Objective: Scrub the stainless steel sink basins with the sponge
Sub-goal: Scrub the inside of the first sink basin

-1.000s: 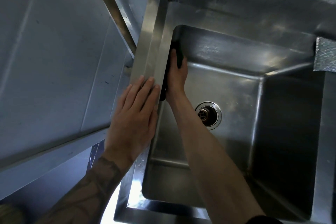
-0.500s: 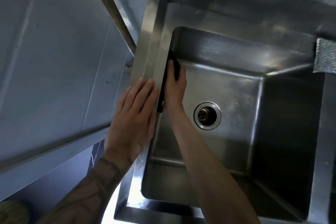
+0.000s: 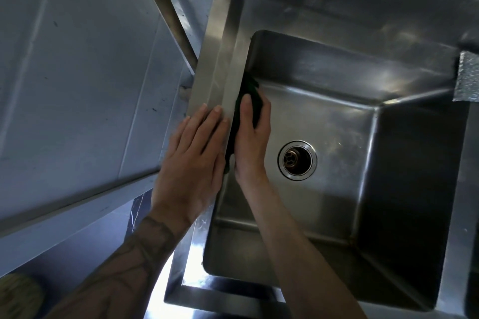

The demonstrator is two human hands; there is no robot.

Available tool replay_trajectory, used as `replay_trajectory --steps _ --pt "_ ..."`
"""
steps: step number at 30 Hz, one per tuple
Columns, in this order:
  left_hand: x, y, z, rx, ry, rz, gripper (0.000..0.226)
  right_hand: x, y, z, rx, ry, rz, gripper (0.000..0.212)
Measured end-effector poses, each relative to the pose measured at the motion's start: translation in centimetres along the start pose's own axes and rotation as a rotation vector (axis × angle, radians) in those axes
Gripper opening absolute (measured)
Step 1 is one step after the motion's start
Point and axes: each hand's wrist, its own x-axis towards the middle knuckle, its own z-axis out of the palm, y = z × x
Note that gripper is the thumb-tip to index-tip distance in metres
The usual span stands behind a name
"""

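Note:
The stainless steel sink basin (image 3: pixel 337 65) fills the right of the view, with a round drain (image 3: pixel 297 160) in its floor. A dark green sponge (image 3: pixel 252 90) lies against the basin's left wall, just below the rim. My right hand (image 3: pixel 252 142) reaches down into the basin and grips the sponge between thumb and fingers, pressing it onto that wall. My left hand (image 3: pixel 191 160) rests flat on the left rim of the sink, its fingers straight and together. Much of the sponge is hidden behind my right hand.
A grey metal panel (image 3: pixel 77 59) runs along the left of the sink. A crinkled silver patch (image 3: pixel 467 77) sits on the right rim, and beyond it a second basin's edge (image 3: pixel 473 254) shows. A shoe (image 3: pixel 18 295) appears at bottom left.
My right hand has slid the sponge along the left wall, from the far corner back toward me. My left hand has stayed on the rim.

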Motion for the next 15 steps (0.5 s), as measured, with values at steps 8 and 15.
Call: replay_trajectory --steps 8,15 --pt "0.1 0.1 -0.1 -0.040 0.009 -0.010 0.052 1.1 1.1 0.2 -0.074 0.013 0.191 0.033" --pt "0.1 0.2 -0.1 -0.040 0.022 -0.012 0.047 -1.2 2.6 -0.5 -0.033 -0.001 0.153 0.034"
